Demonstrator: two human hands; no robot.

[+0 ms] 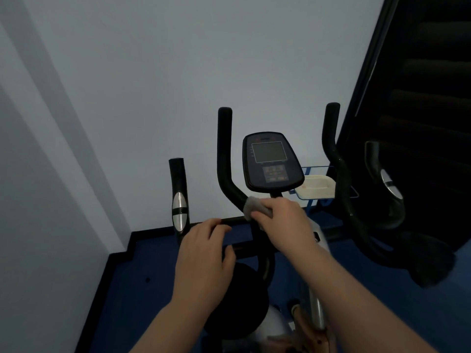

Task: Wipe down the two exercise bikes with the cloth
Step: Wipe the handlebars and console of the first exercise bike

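Observation:
An exercise bike [272, 161] stands right in front of me, with a dark console and black handlebars rising on both sides. My right hand [283, 220] grips a grey cloth [253, 206] and presses it against the base of the left handlebar, just under the console. My left hand [206, 248] rests on the horizontal handlebar bar, fingers curled over it. Only one bike is clearly in view; its seat and lower frame are partly hidden by my arms.
A blue wire rack [321, 184] holding a pale container sits behind the console. A dark staircase [420, 98] rises at the right. A pale wall stands close on the left and ahead. The floor [142, 276] is blue.

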